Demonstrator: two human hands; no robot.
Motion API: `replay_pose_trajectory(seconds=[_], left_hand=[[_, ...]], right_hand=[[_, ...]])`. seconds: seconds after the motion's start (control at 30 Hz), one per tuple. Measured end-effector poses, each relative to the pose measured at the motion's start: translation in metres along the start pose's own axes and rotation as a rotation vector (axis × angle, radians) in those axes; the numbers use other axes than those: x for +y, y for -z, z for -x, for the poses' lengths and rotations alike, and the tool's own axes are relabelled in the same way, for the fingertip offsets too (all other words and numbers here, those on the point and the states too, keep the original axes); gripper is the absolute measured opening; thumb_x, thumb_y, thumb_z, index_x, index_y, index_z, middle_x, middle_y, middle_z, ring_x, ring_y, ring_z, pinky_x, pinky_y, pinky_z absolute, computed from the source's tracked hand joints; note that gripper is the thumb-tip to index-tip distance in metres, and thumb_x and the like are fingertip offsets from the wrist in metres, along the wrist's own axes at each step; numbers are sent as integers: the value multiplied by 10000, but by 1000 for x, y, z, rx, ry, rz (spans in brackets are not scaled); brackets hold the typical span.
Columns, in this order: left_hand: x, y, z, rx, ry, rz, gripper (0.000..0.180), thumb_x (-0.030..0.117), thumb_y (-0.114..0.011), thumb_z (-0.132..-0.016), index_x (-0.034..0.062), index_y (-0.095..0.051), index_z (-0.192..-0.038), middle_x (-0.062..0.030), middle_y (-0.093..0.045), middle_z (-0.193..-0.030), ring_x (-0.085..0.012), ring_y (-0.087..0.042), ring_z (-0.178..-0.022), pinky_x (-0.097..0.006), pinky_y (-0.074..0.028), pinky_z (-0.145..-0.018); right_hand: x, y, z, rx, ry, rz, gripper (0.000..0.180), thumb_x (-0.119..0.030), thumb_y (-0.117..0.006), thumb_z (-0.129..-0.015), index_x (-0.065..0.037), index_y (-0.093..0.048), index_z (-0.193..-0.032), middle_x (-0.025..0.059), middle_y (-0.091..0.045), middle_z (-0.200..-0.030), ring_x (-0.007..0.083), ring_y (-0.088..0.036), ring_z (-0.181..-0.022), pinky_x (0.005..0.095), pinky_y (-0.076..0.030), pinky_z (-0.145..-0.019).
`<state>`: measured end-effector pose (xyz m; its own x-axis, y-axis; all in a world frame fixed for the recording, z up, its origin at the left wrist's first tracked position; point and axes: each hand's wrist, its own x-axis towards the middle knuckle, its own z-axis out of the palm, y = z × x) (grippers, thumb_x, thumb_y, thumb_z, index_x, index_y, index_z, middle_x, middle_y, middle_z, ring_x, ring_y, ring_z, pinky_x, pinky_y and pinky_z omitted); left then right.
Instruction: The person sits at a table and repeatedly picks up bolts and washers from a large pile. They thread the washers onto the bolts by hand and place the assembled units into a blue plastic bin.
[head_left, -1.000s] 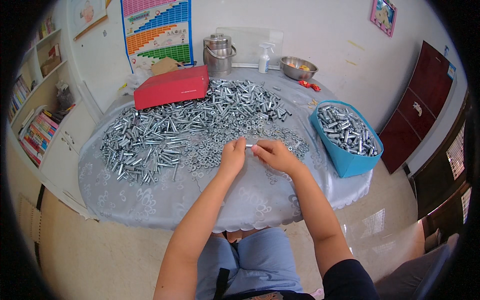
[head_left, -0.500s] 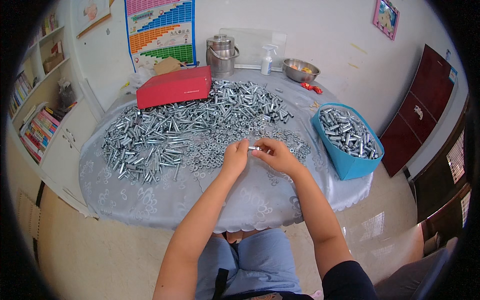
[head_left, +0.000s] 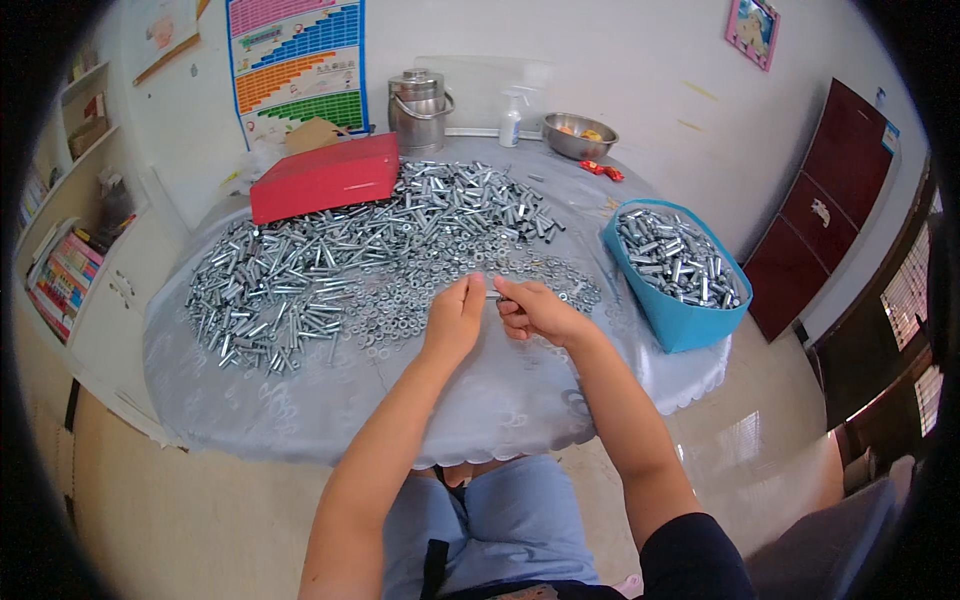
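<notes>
My left hand point(head_left: 455, 318) and my right hand point(head_left: 545, 312) meet over the near side of the metal pile, both closed. Between their fingertips a short piece of a metal bolt point(head_left: 493, 295) shows; the fingers cover most of it. My left fingers point away from me, pressed together around one end. The right thumb and index finger pinch the other end, with the remaining fingers curled under. Just beyond and beside the hands lie loose nuts and washers point(head_left: 385, 312). Long silvery bolts and sleeves point(head_left: 265, 290) are heaped to the left and behind.
A blue fabric basket point(head_left: 672, 318) full of bolts stands at the right. A red box point(head_left: 325, 178) rests on the back of the heap. Behind are a steel pot point(head_left: 418, 110), a spray bottle point(head_left: 510, 122), a steel bowl point(head_left: 578, 143) and red wrappers point(head_left: 601, 171). A patterned grey cloth point(head_left: 270, 420) covers the table.
The whole view has shifted slightly, so everything sits further left. My right fingers have curled in more, and less of the bolt shows between the hands.
</notes>
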<state>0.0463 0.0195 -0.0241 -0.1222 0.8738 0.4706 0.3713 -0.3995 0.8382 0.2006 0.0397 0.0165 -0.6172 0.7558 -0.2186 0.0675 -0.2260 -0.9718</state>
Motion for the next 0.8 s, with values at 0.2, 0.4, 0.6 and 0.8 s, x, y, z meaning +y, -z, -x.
replay_pose_trajectory(seconds=[0.2, 0.4, 0.6, 0.8], left_hand=[[-7, -4, -4, -17, 141, 211, 419, 353, -396, -909, 19, -513, -687, -56, -480, -546, -153, -436, -492, -296, -347, -489], [-2, 4, -11, -23, 392, 484, 449, 474, -366, -892, 94, -495, -690, 25, -457, -544, -61, -384, -413, -200, -283, -366], [-6, 2, -11, -45, 345, 457, 435, 451, -385, -895, 88, -493, -682, 21, -451, -538, -60, -380, -397, -199, -289, -356], [-3, 4, -11, -34, 344, 482, 420, 433, -398, -896, 87, -493, -677, 22, -445, -535, -60, -380, -400, -200, -293, -360]], right_hand=[[3, 0, -4, 52, 55, -99, 376, -402, -472, -871, -113, -445, -633, -30, -397, -526, 109, -445, -483, 233, -322, -450], [-2, 37, -5, 193, 234, -537, 356, -437, -482, -862, -103, -494, -738, -22, -456, -572, 108, -465, -534, 227, -345, -474], [-17, 76, 25, 368, 1019, -917, 416, -470, -480, -842, -95, -503, -1021, -30, -496, -722, 70, -425, -567, 193, -343, -481], [-10, 85, 16, 199, 846, -1051, 355, -405, -510, -855, -105, -515, -1044, -36, -500, -747, 63, -424, -573, 192, -358, -487]])
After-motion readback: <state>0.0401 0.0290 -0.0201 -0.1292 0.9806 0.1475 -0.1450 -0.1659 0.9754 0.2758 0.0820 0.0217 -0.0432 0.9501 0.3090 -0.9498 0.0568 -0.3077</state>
